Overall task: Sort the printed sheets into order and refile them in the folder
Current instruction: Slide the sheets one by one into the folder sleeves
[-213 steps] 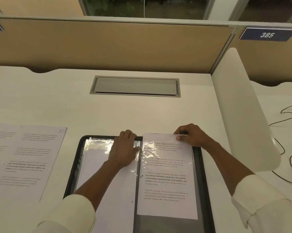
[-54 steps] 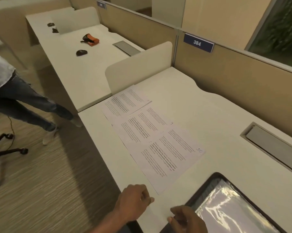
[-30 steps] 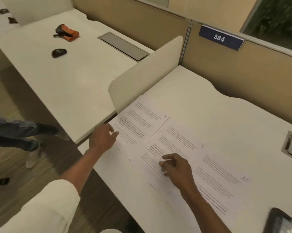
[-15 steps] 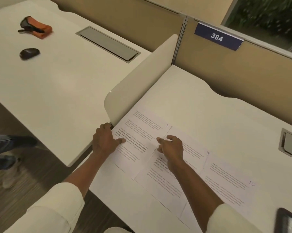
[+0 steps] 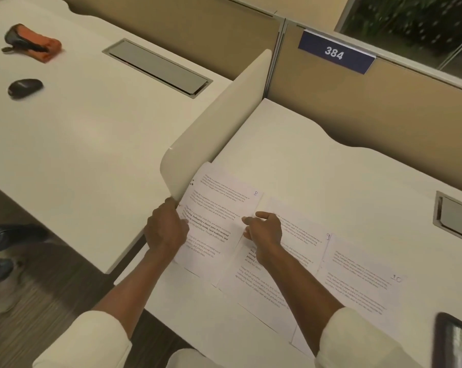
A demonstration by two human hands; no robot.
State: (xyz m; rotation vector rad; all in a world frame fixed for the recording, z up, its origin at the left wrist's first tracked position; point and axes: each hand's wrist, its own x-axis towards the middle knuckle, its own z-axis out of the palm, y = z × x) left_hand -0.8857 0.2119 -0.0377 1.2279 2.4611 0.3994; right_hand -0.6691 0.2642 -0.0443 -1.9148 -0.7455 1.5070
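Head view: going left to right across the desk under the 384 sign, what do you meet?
From the left: left hand → sheet marked 8 → sheet marked 9 → sheet marked 10 → folder at the frame's edge.

Left hand (image 5: 166,229) and right hand (image 5: 264,231) at opposite edges of sheet 8 (image 5: 219,208), beside sheet 9 (image 5: 299,243)

White desks (image 5: 304,155), tan partition panels (image 5: 384,115), a curved divider (image 5: 219,123), striped floor (image 5: 51,301), dark window (image 5: 410,22).

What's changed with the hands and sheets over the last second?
The right hand came off sheet 9 and moved left to the right edge of sheet 8; the left hand slid onto its left edge and grips it. Sheet 9 and sheet 10 lie unmoved.
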